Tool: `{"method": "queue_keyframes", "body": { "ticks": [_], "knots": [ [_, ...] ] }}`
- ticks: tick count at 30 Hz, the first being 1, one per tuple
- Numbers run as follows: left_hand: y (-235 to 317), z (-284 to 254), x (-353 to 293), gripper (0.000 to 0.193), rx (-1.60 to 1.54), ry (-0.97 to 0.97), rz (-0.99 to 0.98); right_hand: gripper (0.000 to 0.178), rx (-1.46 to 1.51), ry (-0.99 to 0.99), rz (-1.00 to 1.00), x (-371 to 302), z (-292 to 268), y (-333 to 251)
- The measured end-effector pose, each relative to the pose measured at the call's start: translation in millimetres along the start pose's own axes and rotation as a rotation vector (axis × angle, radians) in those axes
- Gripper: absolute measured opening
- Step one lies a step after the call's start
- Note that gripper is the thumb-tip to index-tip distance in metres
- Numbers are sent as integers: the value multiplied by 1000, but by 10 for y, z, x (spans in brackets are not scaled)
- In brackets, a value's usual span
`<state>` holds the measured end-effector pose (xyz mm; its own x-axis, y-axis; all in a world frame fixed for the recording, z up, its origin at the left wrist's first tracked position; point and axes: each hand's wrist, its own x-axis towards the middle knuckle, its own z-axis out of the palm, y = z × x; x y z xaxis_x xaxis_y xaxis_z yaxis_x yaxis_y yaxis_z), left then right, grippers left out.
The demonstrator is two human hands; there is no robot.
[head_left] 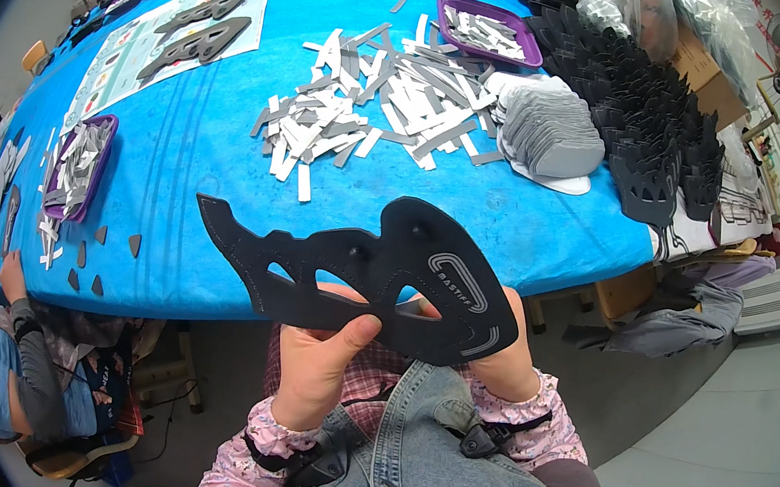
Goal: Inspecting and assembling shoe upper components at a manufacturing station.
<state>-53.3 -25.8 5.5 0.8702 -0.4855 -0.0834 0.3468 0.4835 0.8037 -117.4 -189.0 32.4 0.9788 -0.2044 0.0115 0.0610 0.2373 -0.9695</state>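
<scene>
A flat black panel (pixel 376 271) with a wavy outline, several cut-out openings and pale printed lines is held up in front of the table's near edge. My left hand (pixel 315 367) pinches its lower edge, thumb on the front face and fingers behind. At the panel's right end is my right hand (pixel 508 358), mostly hidden behind it; its fingers seem to support the back. Beyond the panel lies a loose pile of grey and white strips (pixel 390 96). To the right of that pile stands a stack of rounded grey pads (pixel 552 132).
Blue sheeting (pixel 168 244) covers the table. Black panels (pixel 634 108) are heaped at the right edge. Strips fill one purple tray (pixel 538 54) at the back and another purple tray (pixel 101 191) at left. Dark cut-outs lie on a printed sheet (pixel 240 37). A co-worker (pixel 29 364) sits at left.
</scene>
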Motion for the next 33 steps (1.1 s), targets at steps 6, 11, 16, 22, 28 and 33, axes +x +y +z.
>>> {"method": "queue_keyframes", "body": {
  "ticks": [6,11,16,22,28,33],
  "knots": [
    [-39,8,7,24,-94,49,-77,28,-87,55,-34,-46,2,83],
    [-11,10,3,24,-105,47,-80,30,-50,46,-78,-38,42,67],
    [44,59,-19,24,-41,64,-42,30,-130,19,-125,-33,31,73],
    [50,72,-10,21,-50,-7,16,27,171,107,22,-37,39,201],
    [62,36,12,20,-73,-25,11,30,477,151,119,-31,104,167],
    [61,43,26,21,-129,9,-35,33,77,53,-101,-71,15,231]
  ]
}}
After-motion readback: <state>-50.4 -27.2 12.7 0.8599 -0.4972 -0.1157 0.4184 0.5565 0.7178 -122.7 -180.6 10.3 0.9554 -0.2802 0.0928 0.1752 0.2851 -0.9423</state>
